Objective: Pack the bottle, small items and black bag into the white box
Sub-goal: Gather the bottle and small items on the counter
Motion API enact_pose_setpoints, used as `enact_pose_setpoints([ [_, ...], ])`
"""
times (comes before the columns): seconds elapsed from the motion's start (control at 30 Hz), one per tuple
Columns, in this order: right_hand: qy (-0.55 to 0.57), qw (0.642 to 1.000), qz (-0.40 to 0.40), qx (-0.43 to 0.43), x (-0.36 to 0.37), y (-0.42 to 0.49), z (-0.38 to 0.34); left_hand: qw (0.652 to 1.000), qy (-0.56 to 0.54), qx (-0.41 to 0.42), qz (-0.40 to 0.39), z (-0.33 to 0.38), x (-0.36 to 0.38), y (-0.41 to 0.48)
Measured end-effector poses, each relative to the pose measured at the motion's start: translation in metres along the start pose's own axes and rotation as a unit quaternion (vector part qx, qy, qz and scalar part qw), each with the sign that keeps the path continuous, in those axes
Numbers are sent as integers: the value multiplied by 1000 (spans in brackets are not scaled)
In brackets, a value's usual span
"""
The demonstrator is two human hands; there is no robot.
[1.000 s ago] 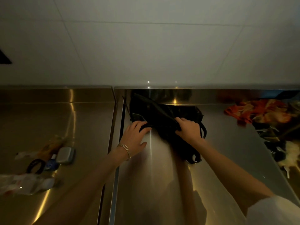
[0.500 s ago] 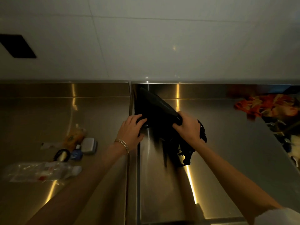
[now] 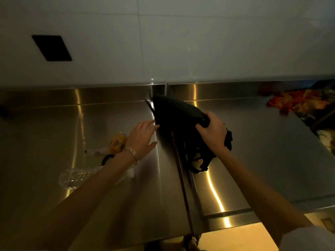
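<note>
The black bag (image 3: 174, 113) is lifted off the steel counter (image 3: 253, 151), its straps dangling below. My right hand (image 3: 212, 131) grips its top edge. My left hand (image 3: 142, 136) is spread open just left of the bag, fingertips near its side. A clear plastic bottle (image 3: 76, 177) lies on its side at the left, partly behind my left forearm. Small items sit above it: an orange packet (image 3: 117, 143) and a black beaded ring (image 3: 107, 158). No white box is in view.
A seam (image 3: 181, 178) between two steel tables runs down the middle. Red and orange patterned cloth (image 3: 297, 102) lies at the far right. A tiled wall with a dark square opening (image 3: 51, 48) rises behind the counter.
My left hand has let go of the bag and opened beside it. My right hand has raised the bag. The view has swung left and down.
</note>
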State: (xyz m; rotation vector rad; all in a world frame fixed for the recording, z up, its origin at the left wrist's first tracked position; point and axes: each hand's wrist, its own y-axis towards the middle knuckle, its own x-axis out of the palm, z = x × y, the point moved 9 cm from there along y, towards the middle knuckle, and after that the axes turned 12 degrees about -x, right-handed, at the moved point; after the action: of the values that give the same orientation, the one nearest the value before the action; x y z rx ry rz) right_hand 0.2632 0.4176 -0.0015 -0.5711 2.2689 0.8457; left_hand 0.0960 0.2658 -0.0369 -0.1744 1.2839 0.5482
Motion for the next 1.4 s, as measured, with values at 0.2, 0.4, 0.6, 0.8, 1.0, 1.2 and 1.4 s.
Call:
enact_pose_setpoints([
  [0.2, 36, 999, 6, -6, 29, 2, -45, 1000, 11, -13, 9, -36, -22, -17],
  [0.4, -98, 986, -129, -27, 88, 2, -58, 998, 13, -58, 24, -65, -41, -30],
  [0.6, -205, 925, -315, -63, 140, -57, -28, 996, 12, -90, 2, -69, -26, -48],
  [0.8, -128, 925, -348, -82, 136, -51, -35, 995, 42, -89, -20, -65, -7, -60],
  [1.0, -101, 918, -329, -198, 128, -41, -77, 992, 35, -125, -12, -65, -21, -73],
  [1.2, -81, 900, -334, -268, 134, -45, -115, 985, 48, -167, 18, -75, -37, -104],
  [1.4, -54, 886, -346, -305, 152, -67, -160, 979, 60, -193, 17, -99, -44, -141],
])
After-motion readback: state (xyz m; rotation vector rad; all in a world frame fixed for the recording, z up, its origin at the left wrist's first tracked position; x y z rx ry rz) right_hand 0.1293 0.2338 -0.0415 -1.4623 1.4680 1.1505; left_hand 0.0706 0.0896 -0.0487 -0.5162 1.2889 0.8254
